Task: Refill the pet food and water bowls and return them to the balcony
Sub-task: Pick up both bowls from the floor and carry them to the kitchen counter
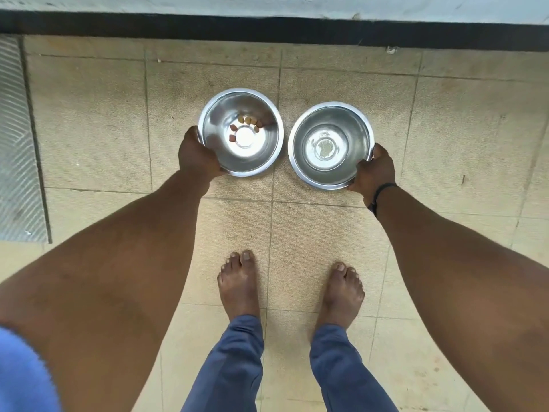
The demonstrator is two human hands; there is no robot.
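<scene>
Steel food bowl (240,132), few kibble pieces (245,124) inside, held in the left grip (197,157); right grip (375,171) holds the water bowl (330,145) alongside.

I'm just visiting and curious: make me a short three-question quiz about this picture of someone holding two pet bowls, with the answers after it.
1. True or false: the left hand grips the bowl with kibble, and the right hand grips the other bowl.
2. How much food lies in the bowl with kibble?
A. heaped to the rim
B. a few pieces near the bottom
C. none
3. Fill in: the person stands with bare feet on a ____ floor.

Key
1. True. Each hand holds one bowl by its outer rim.
2. B. Only a few brown and tan pieces show.
3. Tiled. Beige tiles run up to a dark strip along the wall.
</scene>
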